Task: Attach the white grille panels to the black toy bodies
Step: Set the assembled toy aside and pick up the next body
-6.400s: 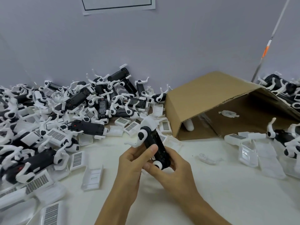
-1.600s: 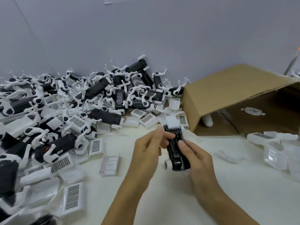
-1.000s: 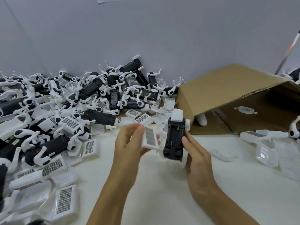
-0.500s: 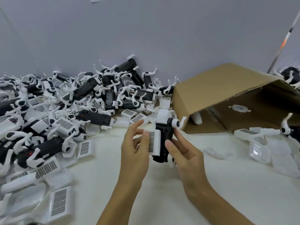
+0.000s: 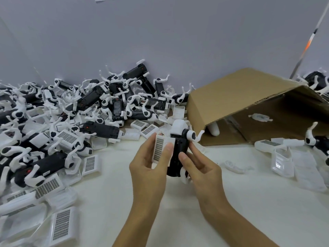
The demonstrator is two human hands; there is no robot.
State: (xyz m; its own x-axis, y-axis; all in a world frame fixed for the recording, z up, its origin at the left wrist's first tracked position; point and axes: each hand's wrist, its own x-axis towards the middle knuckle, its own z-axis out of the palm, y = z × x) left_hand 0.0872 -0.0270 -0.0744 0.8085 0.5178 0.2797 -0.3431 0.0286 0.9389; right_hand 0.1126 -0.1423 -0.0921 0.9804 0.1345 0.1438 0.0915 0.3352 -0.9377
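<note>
Two hands: left hand [image 5: 151,168] pinches grille panel [image 5: 161,150] (light, thin; edge-held), right hand [image 5: 201,168] grips toy body [image 5: 179,157].

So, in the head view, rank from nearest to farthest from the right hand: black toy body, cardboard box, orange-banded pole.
1. black toy body: held in the right hand.
2. cardboard box: behind, to the right.
3. orange-banded pole: far right, against the wall.

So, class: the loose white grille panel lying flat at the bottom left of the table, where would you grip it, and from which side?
Probably pinch the loose grille panel across its two long plain edges, coming from above. It lies flat, grid side up, so those smooth borders give fingers purchase and keep the grid uncovered for fitting.
</note>
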